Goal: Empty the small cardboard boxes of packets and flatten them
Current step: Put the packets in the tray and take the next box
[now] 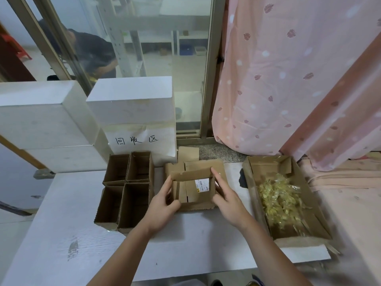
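1. The small box (191,174) sits open in the middle of the white table (82,223), on top of flat cardboard (204,164).
2. The left hand (162,201) grips its left wall, thumb curled at the front corner.
3. The right hand (228,199) presses straight fingers on its right wall.
4. Four empty boxes (127,188) stand just to the left.
5. Yellow packets (278,201) lie in the big box (250,176) to the right.

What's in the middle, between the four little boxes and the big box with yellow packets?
A small cardboard box, gripped by the left hand with the right hand pressed against its side, above flattened cardboard. The head view shows it.
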Motion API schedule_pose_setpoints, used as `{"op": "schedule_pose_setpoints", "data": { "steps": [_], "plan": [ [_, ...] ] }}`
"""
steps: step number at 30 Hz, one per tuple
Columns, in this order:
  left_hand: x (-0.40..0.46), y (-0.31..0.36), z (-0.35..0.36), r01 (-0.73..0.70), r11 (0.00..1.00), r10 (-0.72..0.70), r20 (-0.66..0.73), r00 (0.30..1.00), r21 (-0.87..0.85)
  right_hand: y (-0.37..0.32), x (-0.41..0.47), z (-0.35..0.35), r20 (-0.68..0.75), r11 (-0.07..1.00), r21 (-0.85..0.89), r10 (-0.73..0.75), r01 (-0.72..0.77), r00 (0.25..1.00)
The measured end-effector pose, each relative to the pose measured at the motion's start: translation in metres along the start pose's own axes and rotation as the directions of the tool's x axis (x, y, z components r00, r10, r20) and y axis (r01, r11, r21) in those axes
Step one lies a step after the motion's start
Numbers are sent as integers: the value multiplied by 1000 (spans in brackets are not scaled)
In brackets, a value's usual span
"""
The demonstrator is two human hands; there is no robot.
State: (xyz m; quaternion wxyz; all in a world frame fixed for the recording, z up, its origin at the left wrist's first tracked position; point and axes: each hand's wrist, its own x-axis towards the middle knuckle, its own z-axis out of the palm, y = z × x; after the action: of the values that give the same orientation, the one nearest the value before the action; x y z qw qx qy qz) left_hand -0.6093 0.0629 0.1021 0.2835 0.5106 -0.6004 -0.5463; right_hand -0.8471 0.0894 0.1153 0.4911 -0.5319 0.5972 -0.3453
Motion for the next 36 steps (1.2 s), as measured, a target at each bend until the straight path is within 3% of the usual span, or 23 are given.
{"op": "schedule_pose_setpoints", "data": {
  "steps": [6,11,15,18,21,30,36],
  "plan": [
    [-4,-5,-8,26,999,-26,8,1000,-44,-5,-7,-7,-15,998,54,41,-40,999],
    [4,-4,-14,34,999,-34,-13,999,-22,8,-10,-6,91,980,200,-2,-16,996],
    [6,1,-12,34,999,-34,-3,999,-2,13,-9,-9,175,996,86,5,-21,985],
    [7,6,-10,32,1000,-32,-10,999,-2,11,-11,-11,145,998,-56,24,-16,989],
    [7,10,-9,28,1000,-27,12,1000,-9,15,-8,-13,75,996,-88,-22,28,997],
    [-6,25,-7,-70,998,70,110,991,-2,17,2,-21,-101,999,9,-42,44,994],
    [-7,24,9,-117,989,119,-7,993,94,13,8,-19,-170,997,73,-23,36,985]
  ]
}}
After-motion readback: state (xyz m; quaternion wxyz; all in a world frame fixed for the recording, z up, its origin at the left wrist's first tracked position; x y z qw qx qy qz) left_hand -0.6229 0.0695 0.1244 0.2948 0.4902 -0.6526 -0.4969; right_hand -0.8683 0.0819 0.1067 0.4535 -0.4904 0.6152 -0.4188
